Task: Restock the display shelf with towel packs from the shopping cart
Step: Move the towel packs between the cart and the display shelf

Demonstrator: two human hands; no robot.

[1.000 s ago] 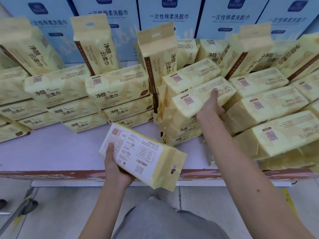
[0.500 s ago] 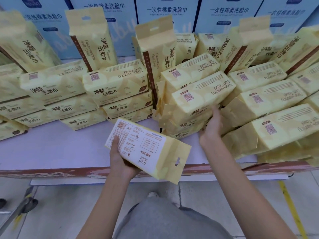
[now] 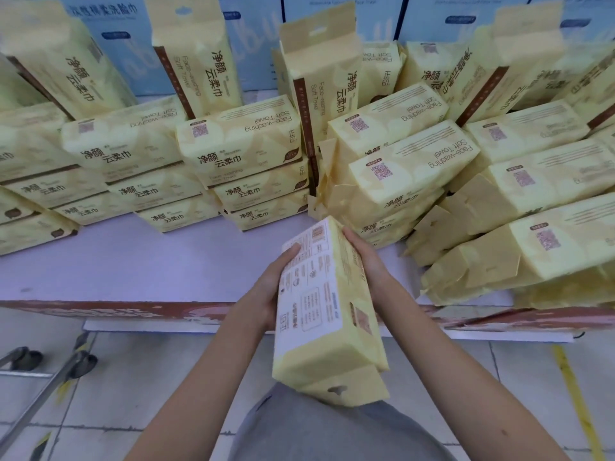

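A yellow towel pack (image 3: 327,314) with a white printed back is held lengthwise in front of the shelf edge, its hang-tab end toward me. My left hand (image 3: 266,291) grips its left side, thumb on the printed face. My right hand (image 3: 369,264) holds its right side with the fingers along the yellow face. The display shelf (image 3: 149,261) carries several stacks of the same yellow packs: flat piles at the left and middle (image 3: 239,151), a leaning pile at the right (image 3: 416,168), and upright packs behind (image 3: 319,78).
Blue boxes (image 3: 113,34) line the back of the shelf. A bare lilac patch of shelf lies just left of the held pack. The shelf's red front edge (image 3: 133,311) runs across below. A metal cart frame with a wheel (image 3: 50,371) stands on the tiled floor at the lower left.
My right hand left the leaning pile on the shelf and came to the held pack. The pack turned from crosswise to lengthwise and now sits between both hands.
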